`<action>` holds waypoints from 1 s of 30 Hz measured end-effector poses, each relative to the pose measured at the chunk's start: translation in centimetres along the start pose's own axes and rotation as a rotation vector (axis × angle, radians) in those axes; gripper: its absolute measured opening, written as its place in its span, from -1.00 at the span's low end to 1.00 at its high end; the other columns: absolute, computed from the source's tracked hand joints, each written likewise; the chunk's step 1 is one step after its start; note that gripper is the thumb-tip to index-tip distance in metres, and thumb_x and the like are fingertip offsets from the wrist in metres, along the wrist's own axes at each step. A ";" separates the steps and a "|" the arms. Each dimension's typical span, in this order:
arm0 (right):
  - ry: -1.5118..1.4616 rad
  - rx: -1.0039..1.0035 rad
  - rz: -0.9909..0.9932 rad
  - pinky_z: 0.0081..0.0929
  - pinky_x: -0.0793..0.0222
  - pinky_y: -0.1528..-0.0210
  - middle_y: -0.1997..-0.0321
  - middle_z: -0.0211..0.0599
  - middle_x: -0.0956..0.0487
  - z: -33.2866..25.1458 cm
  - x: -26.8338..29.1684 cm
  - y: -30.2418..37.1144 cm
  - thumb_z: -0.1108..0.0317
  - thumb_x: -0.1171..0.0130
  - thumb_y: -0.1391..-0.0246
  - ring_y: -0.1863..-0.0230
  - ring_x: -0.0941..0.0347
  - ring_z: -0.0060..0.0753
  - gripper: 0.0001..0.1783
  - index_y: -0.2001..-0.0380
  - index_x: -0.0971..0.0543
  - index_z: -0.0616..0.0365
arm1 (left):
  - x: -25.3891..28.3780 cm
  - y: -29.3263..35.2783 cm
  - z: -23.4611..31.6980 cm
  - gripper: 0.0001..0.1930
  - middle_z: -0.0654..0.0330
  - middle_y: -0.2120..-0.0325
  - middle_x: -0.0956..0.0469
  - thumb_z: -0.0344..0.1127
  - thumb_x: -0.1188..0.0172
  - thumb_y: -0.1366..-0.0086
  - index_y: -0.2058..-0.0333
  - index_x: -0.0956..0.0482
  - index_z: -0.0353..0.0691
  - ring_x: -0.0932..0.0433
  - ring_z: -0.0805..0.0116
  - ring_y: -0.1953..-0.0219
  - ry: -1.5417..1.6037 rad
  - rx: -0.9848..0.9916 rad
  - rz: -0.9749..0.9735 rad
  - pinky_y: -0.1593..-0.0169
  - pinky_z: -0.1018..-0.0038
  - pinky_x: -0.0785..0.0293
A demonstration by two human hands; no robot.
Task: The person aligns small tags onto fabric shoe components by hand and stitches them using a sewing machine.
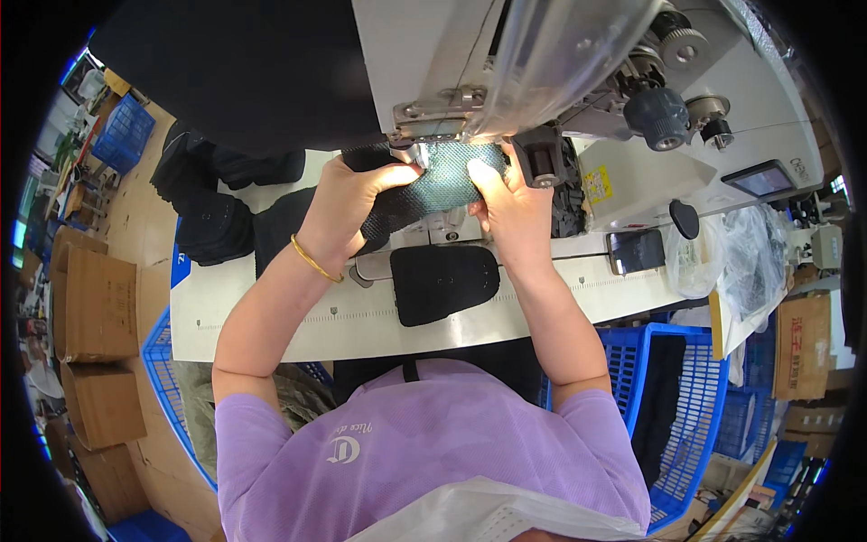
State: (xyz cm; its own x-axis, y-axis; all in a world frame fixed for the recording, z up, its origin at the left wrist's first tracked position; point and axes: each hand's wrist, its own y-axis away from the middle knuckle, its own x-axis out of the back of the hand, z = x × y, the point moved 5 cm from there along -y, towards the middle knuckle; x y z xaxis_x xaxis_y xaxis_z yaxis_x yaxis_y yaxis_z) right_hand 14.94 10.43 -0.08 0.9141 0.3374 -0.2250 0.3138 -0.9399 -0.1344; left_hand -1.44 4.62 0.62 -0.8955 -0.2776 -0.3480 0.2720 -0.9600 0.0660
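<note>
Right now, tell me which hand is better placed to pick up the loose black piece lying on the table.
Right, probably. The right hand sits almost directly above the black piece, while the left hand is farther left. Both grip the mesh piece under the sewing machine.

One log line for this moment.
left hand: gripping black mesh piece | right hand: gripping same | location: under sewing machine
</note>
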 end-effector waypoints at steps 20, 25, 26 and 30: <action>0.016 0.063 0.002 -0.73 -0.12 0.70 0.60 -0.34 -0.48 0.4 2.1 -0.8 0.37 -0.01 -0.19 0.75 -0.22 -0.73 -0.70 0.05 -0.38 0.31 | 2.1 -1.6 0.3 -0.63 0.07 0.20 -0.55 -0.30 0.24 -0.32 0.09 -0.45 -0.40 -0.59 0.28 0.22 0.135 0.040 0.065 0.10 0.39 -0.54; 0.379 0.252 0.165 -0.69 -0.25 0.52 0.60 -0.39 -0.51 0.4 7.4 -3.2 0.32 -0.07 -0.16 0.56 -0.36 -0.72 -0.77 0.24 -0.51 0.30 | 2.1 -1.0 0.2 -0.73 0.07 0.26 -0.56 -0.47 -0.07 -0.19 0.12 -0.47 -0.42 -0.59 0.33 0.28 -0.083 0.035 0.021 0.17 0.49 -0.55; 0.668 0.213 0.166 -0.57 -0.33 0.42 0.57 -0.39 -0.53 0.8 8.4 -3.3 0.34 -0.14 -0.06 0.51 -0.44 -0.59 -0.83 0.38 -0.57 0.24 | 2.4 -0.7 0.6 -0.71 0.08 0.31 -0.57 -0.56 -0.19 -0.12 0.14 -0.49 -0.40 -0.59 0.33 0.30 -0.047 -0.072 -0.058 0.20 0.51 -0.55; 1.043 0.113 0.039 -0.40 -0.37 0.31 0.46 -0.33 -0.54 3.8 9.8 -3.3 0.40 -0.21 0.10 0.38 -0.49 -0.28 -0.83 0.35 -0.60 0.12 | 8.5 0.4 0.9 -0.64 0.06 0.29 -0.55 -0.58 -0.25 -0.06 0.12 -0.46 -0.41 -0.58 0.33 0.28 -0.115 0.041 0.169 0.19 0.51 -0.56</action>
State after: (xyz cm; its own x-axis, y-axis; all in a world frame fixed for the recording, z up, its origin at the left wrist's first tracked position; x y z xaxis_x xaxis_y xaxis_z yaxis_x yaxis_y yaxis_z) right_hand 21.87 17.03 -5.55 0.7077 0.0442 0.7051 0.3030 -0.9206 -0.2463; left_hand -9.29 1.84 -1.46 -0.8734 -0.4347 -0.2197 0.4093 -0.8995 0.1528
